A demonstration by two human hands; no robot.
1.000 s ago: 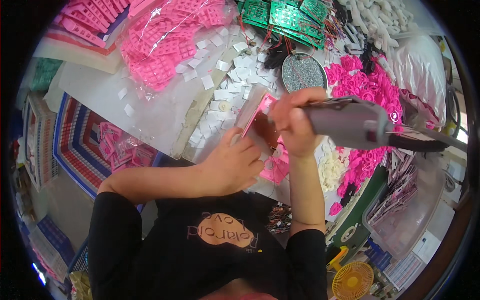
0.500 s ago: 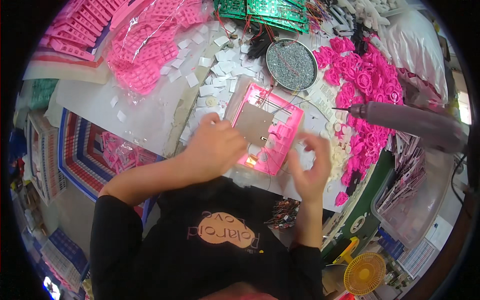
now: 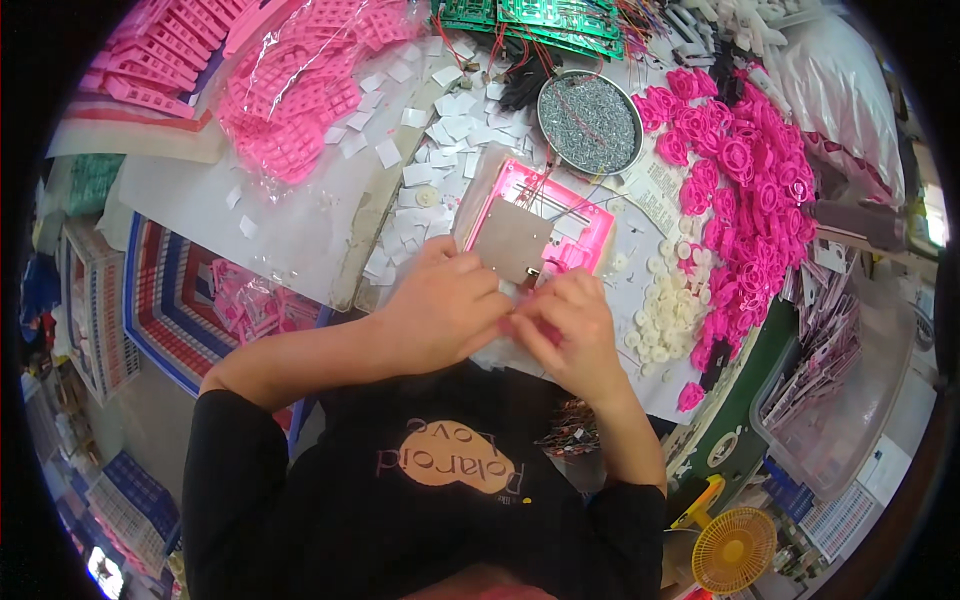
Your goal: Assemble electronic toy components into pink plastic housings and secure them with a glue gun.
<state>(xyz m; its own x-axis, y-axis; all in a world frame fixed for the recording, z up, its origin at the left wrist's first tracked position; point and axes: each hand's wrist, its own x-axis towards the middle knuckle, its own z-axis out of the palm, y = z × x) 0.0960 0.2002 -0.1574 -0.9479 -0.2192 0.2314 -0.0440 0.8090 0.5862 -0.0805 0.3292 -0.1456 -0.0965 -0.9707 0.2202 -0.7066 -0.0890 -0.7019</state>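
A pink plastic housing lies on the table in front of me, with a flat grey-brown plate and thin wires in it. My left hand is at the housing's near left edge, fingers curled together. Beside it, my right hand pinches at the near right part of the housing, its fingertips close to the left ones. What lies between the fingers of either hand is hidden. Both hands cover the near end of the housing.
Behind the housing stands a round dish of small metal screws. Pink ring-shaped parts and cream discs are heaped on the right. White paper pieces, bagged pink parts and green circuit boards lie farther back. An electric screwdriver hangs at right.
My right hand has moved left from beside the housing onto its near end, and its fingers have closed. The left hand has shifted slightly right. The hanging screwdriver has swung to the right.
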